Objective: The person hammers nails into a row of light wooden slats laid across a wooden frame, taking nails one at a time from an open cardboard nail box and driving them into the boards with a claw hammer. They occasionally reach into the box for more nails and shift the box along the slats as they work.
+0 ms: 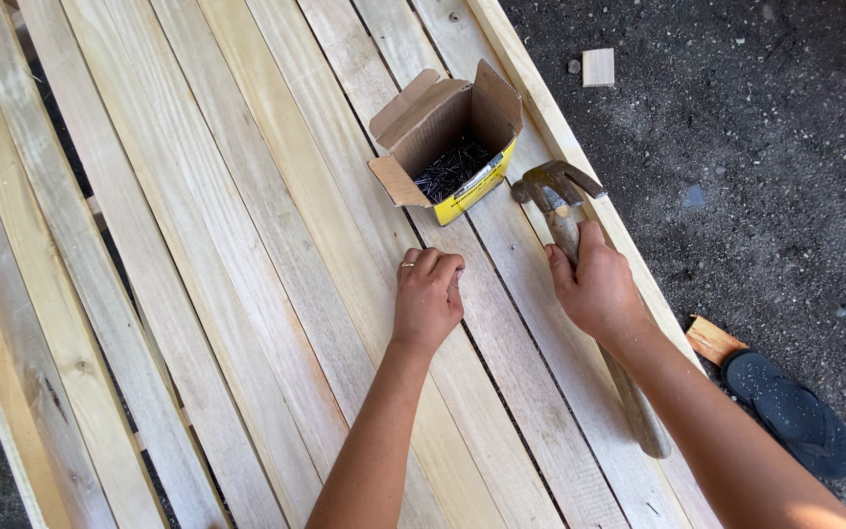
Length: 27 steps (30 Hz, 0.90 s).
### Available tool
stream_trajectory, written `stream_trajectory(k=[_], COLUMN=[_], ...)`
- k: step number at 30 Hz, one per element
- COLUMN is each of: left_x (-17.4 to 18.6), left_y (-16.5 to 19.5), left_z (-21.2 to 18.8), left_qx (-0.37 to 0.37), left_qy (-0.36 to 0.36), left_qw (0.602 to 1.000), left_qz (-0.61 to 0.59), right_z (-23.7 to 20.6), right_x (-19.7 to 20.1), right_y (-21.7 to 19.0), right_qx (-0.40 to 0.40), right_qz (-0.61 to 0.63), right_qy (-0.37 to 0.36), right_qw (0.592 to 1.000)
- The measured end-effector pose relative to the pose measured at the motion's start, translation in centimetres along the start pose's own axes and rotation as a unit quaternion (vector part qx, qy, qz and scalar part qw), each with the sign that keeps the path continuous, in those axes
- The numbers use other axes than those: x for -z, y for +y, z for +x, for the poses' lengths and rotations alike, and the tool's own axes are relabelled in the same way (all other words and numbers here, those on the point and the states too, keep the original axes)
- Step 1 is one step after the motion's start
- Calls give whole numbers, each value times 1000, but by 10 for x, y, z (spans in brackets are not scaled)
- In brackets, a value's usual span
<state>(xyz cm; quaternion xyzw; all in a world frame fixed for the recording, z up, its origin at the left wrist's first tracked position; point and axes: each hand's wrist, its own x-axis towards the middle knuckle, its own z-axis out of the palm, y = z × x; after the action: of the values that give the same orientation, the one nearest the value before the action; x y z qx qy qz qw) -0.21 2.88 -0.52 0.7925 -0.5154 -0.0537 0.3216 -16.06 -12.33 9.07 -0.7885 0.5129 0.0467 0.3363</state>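
Observation:
My right hand [594, 284] grips the wooden handle of a claw hammer [558, 191] close under its rusty steel head, which rests low over the planks. My left hand [428, 294], a ring on one finger, is curled with fingertips pinched together on a pale plank; whatever it pinches is too small to make out. Just beyond both hands stands an open cardboard box [452, 132], yellow on the front, holding dark nails [452, 168]. The hammer handle's long end [643, 421] shows below my right forearm.
Long pale wooden planks [247, 245] lie side by side with narrow gaps, running from near left to far right. Dark gravel ground lies to the right, with a small wood offcut [598, 67], another offcut [714, 340] and a dark sandal [793, 411].

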Motion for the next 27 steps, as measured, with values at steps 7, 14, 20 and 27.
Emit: stream_trajectory(k=[7, 14, 20, 27], left_x=[0, -8, -12, -14], left_y=[6, 3, 2, 0], left_z=[1, 1, -3, -3], left_qx=[-26, 2, 32, 58], left_qy=[15, 75, 68, 73], left_qw=[999, 993, 990, 981], left_qz=[-32, -97, -119, -172], right_z=[0, 1, 0, -49], right_x=[2, -1, 6, 26], right_y=[-3, 0, 3, 17], right_qx=[0, -9, -1, 12], right_qz=[4, -7, 19, 2], right_qy=[-3, -14, -28, -52], right_qw=[1000, 1000, 999, 999])
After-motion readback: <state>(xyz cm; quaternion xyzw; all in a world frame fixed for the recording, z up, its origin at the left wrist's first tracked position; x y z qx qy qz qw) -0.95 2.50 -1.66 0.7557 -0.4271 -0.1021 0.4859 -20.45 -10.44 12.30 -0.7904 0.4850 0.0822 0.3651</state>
